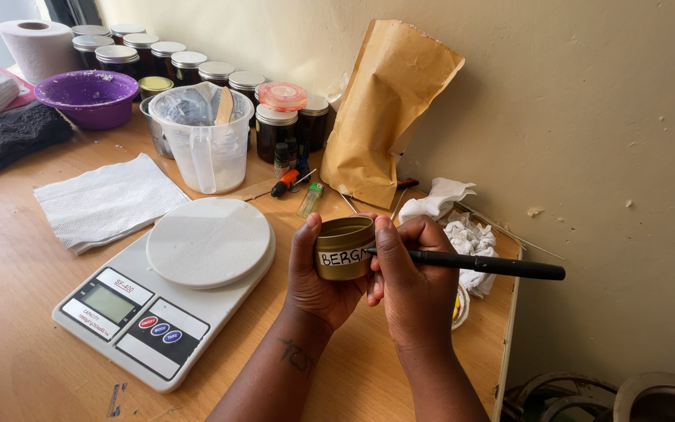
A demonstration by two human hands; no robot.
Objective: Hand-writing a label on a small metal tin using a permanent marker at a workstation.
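Head view: one view only, looking down at a wooden tabletop [25, 266].
Left hand [316, 270]: fingers wrapped around a small gold tin [343, 248], held just above the tabletop, near its right edge.
Right hand [412, 273]: fingers pinched on a black pen [478, 263], tip touching the tin's white label [343, 256].
Progress: lettering covers the label's visible part; the rest seems hidden behind the right hand, so I cannot tell how much remains.
Nearby: white kitchen scale [158, 301] left of the hands, plastic measuring jug [205, 141], brown paper pouch [388, 109], row of dark jars [189, 66] along the wall.

Bare forearms; L wrist tattoo, maybe lettering.
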